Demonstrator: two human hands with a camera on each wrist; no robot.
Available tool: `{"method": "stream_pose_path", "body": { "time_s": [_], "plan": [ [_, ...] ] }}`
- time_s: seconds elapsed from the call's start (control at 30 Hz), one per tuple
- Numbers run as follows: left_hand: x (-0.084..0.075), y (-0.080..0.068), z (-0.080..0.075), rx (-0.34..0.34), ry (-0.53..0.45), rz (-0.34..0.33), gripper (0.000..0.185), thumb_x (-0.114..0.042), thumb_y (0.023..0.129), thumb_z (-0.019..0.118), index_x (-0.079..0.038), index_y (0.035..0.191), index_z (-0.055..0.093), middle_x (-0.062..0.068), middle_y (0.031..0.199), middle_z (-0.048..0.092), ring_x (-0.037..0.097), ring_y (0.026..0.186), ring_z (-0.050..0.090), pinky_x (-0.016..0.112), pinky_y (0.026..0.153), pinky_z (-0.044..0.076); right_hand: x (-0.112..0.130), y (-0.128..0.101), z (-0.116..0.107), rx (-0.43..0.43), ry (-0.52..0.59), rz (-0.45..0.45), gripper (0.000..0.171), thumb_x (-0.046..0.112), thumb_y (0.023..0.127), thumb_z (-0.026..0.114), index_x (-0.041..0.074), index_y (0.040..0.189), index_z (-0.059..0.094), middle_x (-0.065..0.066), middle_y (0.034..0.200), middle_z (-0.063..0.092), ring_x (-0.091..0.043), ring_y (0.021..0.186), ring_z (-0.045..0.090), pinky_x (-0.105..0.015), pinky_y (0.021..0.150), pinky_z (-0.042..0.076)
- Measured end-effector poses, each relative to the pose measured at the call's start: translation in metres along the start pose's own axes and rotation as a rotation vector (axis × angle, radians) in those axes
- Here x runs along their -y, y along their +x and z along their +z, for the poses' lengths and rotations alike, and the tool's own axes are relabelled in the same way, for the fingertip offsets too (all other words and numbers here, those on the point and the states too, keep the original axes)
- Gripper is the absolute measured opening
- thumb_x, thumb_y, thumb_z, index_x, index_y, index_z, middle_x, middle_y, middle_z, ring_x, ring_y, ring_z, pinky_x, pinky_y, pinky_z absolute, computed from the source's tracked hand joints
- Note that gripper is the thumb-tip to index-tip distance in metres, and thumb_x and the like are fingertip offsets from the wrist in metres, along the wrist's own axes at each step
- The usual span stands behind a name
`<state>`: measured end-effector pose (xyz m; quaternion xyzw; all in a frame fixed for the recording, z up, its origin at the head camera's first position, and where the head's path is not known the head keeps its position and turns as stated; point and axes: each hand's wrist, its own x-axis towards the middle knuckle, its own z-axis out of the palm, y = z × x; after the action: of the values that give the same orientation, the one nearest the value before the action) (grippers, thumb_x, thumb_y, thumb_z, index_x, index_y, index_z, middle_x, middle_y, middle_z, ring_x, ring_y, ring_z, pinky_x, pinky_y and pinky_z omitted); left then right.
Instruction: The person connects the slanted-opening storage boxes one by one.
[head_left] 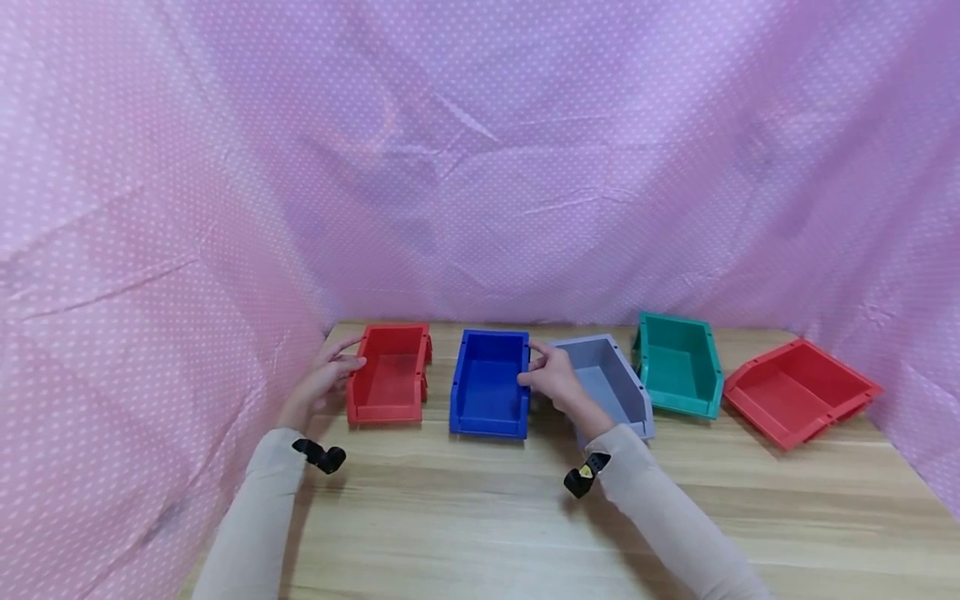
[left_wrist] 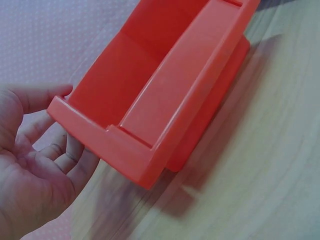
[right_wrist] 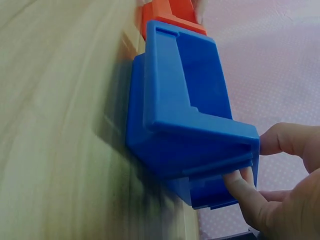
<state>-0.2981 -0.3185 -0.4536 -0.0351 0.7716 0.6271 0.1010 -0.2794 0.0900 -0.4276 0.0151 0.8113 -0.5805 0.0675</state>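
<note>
Five plastic storage bins stand in a row on the wooden worktop (head_left: 480, 517) in the head view, before a pink dotted cloth backdrop (head_left: 480, 167): a red bin (head_left: 390, 375) at the far left, a blue bin (head_left: 489, 383), a grey bin (head_left: 611, 383), a green bin (head_left: 678, 365) and a second red bin (head_left: 798, 392) lying at an angle at the far right. At the outer side of the red bin lies the left hand (head_left: 326, 379), thumb at its rim. The right hand (head_left: 555, 379) sits between the blue and grey bins, fingers at the blue bin's right wall. Both arms wear beige sleeves.

From the left wrist view, the left hand (left_wrist: 35, 170) is relaxed, palm up, fingers straight under the red bin's (left_wrist: 160, 85) corner, thumb beside the wall; it grips nothing.

Seen by the right wrist view, the right hand (right_wrist: 280, 190) pinches the blue bin's (right_wrist: 185, 110) wall, thumb outside and a finger hooked under the rim. The red bin (right_wrist: 170, 12) shows just beyond.
</note>
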Motion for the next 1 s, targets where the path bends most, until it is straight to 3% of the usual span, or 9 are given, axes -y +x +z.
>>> {"method": "stream_pose_path", "body": {
  "time_s": [0.17, 0.4, 0.6, 0.73, 0.87, 1.0],
  "plan": [
    [-0.004, 0.000, -0.002, 0.012, -0.002, -0.020, 0.070, -0.021, 0.102, 0.061, -0.019, 0.162, 0.026, 0.013, 0.132, 0.058, 0.012, 0.096, 0.066, 0.024, 0.075, 0.055, 0.003, 0.002, -0.006, -0.006, 0.067, -0.022, 0.077, -0.010, 0.080, 0.070, 0.001, 0.151, 0.046, -0.007, 0.089, 0.054, -0.013, 0.072, 0.051, -0.024, 0.064, 0.050],
    [-0.005, 0.000, -0.003, 0.021, -0.012, -0.048, 0.072, -0.023, 0.102, 0.062, -0.022, 0.163, 0.025, 0.019, 0.142, 0.051, 0.014, 0.099, 0.064, 0.024, 0.077, 0.055, 0.014, 0.008, -0.016, 0.042, 0.162, -0.027, 0.076, -0.008, 0.083, 0.069, 0.003, 0.153, 0.043, -0.002, 0.088, 0.055, -0.008, 0.073, 0.055, -0.022, 0.065, 0.053],
    [0.002, 0.002, -0.004, 0.021, -0.053, -0.019, 0.070, -0.019, 0.102, 0.061, -0.019, 0.162, 0.026, -0.001, 0.115, 0.065, 0.008, 0.090, 0.065, 0.022, 0.071, 0.054, 0.024, 0.017, -0.021, 0.101, 0.256, -0.027, 0.076, -0.012, 0.087, 0.065, 0.004, 0.156, 0.039, -0.004, 0.093, 0.059, -0.009, 0.082, 0.061, -0.029, 0.083, 0.061],
    [0.006, 0.003, -0.003, 0.044, -0.154, -0.007, 0.069, -0.011, 0.102, 0.059, -0.017, 0.162, 0.026, -0.012, 0.097, 0.067, 0.004, 0.082, 0.064, 0.020, 0.069, 0.055, 0.026, 0.022, -0.023, 0.132, 0.265, -0.009, 0.074, -0.011, 0.090, 0.064, 0.007, 0.156, 0.039, -0.012, 0.106, 0.062, -0.010, 0.087, 0.064, -0.036, 0.094, 0.059],
    [0.009, 0.003, -0.002, 0.047, -0.218, -0.011, 0.069, -0.010, 0.102, 0.059, -0.017, 0.162, 0.026, -0.011, 0.097, 0.068, 0.005, 0.087, 0.065, 0.021, 0.077, 0.057, 0.028, 0.023, -0.023, 0.151, 0.250, 0.011, 0.073, -0.007, 0.091, 0.065, 0.011, 0.157, 0.040, -0.019, 0.121, 0.060, -0.012, 0.092, 0.065, -0.037, 0.098, 0.057],
    [0.008, 0.003, -0.002, 0.048, -0.220, -0.013, 0.070, -0.013, 0.102, 0.061, -0.019, 0.162, 0.026, -0.010, 0.104, 0.068, 0.008, 0.095, 0.066, 0.021, 0.083, 0.057, 0.029, 0.023, -0.020, 0.164, 0.247, 0.013, 0.073, -0.008, 0.090, 0.065, 0.008, 0.157, 0.039, -0.016, 0.116, 0.061, -0.012, 0.091, 0.065, -0.034, 0.095, 0.058]
  ]
}}
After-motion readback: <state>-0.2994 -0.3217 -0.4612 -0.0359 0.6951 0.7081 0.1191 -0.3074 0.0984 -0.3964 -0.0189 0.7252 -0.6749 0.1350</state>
